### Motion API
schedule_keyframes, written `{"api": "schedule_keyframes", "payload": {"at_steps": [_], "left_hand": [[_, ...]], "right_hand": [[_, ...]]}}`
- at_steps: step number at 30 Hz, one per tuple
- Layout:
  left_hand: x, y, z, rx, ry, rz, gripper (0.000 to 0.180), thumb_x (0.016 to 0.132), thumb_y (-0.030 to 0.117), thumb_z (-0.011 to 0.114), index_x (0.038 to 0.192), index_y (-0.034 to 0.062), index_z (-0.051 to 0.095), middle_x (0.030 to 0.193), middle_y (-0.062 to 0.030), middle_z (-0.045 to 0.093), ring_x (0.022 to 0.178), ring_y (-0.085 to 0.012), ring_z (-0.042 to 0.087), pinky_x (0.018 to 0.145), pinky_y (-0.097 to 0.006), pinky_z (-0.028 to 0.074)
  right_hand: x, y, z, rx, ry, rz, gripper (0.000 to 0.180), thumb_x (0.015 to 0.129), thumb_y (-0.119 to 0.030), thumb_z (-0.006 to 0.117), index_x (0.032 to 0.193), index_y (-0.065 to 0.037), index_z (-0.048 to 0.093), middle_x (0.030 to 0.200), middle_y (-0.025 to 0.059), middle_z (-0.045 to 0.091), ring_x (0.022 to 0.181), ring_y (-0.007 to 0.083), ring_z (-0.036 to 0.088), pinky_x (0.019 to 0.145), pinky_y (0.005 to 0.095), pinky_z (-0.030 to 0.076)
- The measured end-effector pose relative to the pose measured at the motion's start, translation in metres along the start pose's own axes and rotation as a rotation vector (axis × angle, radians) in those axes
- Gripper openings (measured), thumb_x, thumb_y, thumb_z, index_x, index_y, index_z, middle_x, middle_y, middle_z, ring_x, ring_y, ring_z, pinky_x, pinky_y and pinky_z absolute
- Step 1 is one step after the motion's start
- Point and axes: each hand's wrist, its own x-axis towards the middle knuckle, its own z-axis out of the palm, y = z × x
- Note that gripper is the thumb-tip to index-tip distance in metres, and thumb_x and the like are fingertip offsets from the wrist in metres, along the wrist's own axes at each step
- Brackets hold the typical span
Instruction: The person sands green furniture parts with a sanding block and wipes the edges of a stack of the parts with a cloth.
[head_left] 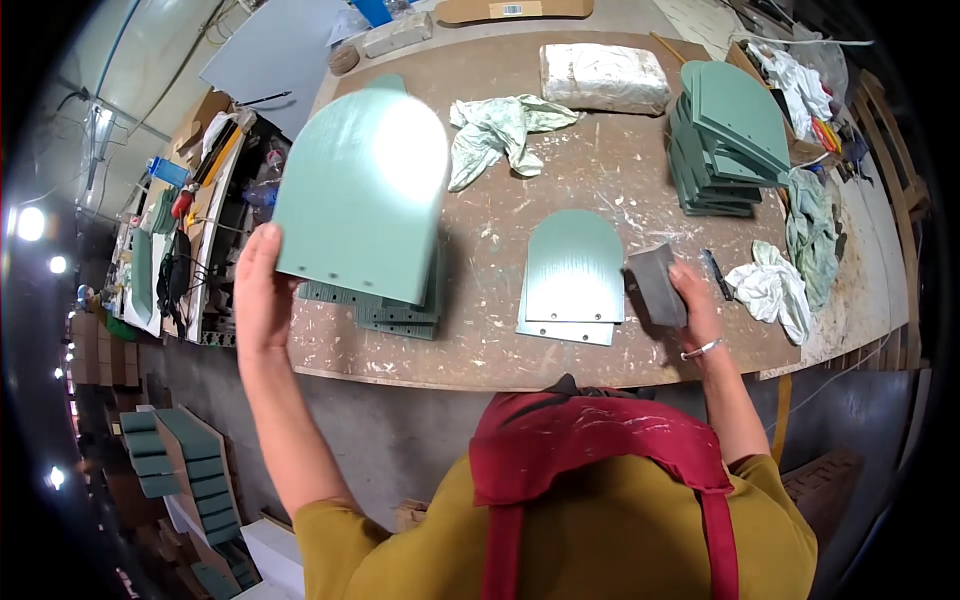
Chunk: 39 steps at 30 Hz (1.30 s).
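My left hand (262,285) grips the lower left corner of a green arched panel (350,210), raised and tilted so that a lamp glares off its face. Small holes run along its straight edge. Below it, more green panels (398,318) lie stacked on the table, partly covered by the raised one. In my right hand (697,308) is a grey sanding block (657,285), fingers wrapped round its right side. Left of the block, two arched panels (574,265) lie one on the other, slightly offset.
The brown worktable (480,350) is scuffed and paint-spotted. A tall stack of green panels (730,130) stands at the back right. Rags (505,135) and a wrapped white block (605,78) lie at the back. More cloths (775,285) and a dark knife-like tool (716,274) lie at right.
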Motion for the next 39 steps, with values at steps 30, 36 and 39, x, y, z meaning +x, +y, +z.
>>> {"api": "schedule_keyframes", "payload": {"at_steps": [30, 36, 39], "left_hand": [[-0.082, -0.226, 0.268, 1.165, -0.947, 0.829, 0.069, 0.097, 0.048, 0.048, 0.152, 0.0095, 0.032, 0.156, -0.0122, 0.033, 0.147, -0.0278, 0.024, 0.12, -0.051, 0.016], [-0.085, -0.209, 0.266, 0.935, -1.08, 0.285, 0.061, 0.098, 0.041, 0.05, 0.149, 0.0096, 0.038, 0.155, -0.0131, 0.035, 0.145, -0.0287, 0.029, 0.118, -0.049, 0.021], [-0.081, -0.219, 0.267, 1.08, -0.857, 0.776, 0.061, 0.095, 0.041, 0.053, 0.147, 0.0121, 0.041, 0.156, -0.0075, 0.035, 0.146, -0.0232, 0.027, 0.118, -0.048, 0.021]], "right_hand": [[0.144, -0.022, 0.158, -1.66, -0.722, -0.883, 0.03, 0.083, -0.027, 0.07, 0.112, -0.02, 0.069, 0.123, 0.0107, 0.06, 0.112, 0.0291, 0.058, 0.088, 0.0482, 0.043], [0.1, 0.026, 0.151, -1.559, -1.051, -0.899, 0.027, 0.082, -0.028, 0.068, 0.107, -0.017, 0.071, 0.118, 0.0113, 0.062, 0.11, 0.0283, 0.059, 0.091, 0.0482, 0.044], [0.153, -0.01, 0.145, -1.558, -0.614, -0.897, 0.032, 0.081, -0.027, 0.072, 0.112, -0.019, 0.071, 0.125, 0.0102, 0.06, 0.114, 0.029, 0.058, 0.089, 0.046, 0.045]]}}
